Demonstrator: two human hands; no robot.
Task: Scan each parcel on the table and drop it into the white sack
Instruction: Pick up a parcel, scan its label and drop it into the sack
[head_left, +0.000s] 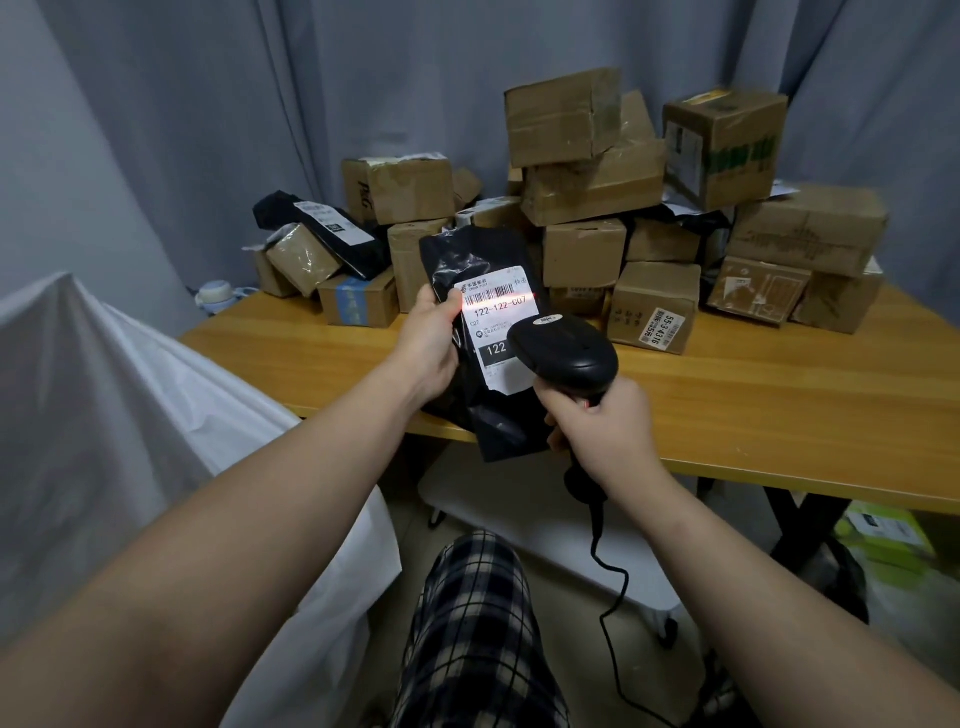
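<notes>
Black poly parcel (470, 254) held upright over tabletop (779, 405) near edge, left hand (431, 345) grip clamped on its left side w/ thumb by the white label (493, 317). Grip of right hand (602, 431) wrapped tight round scanner (569, 353) handle; red line across barcode. Left of tabletop stands white sack (104, 415). At back, piled cardboard boxes (587, 187).

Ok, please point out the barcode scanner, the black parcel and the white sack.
barcode scanner (566, 356): head view, top of its black head.
black parcel (472, 254): head view, bare film near its top edge.
white sack (130, 415): head view, its fabric at the left.
</notes>
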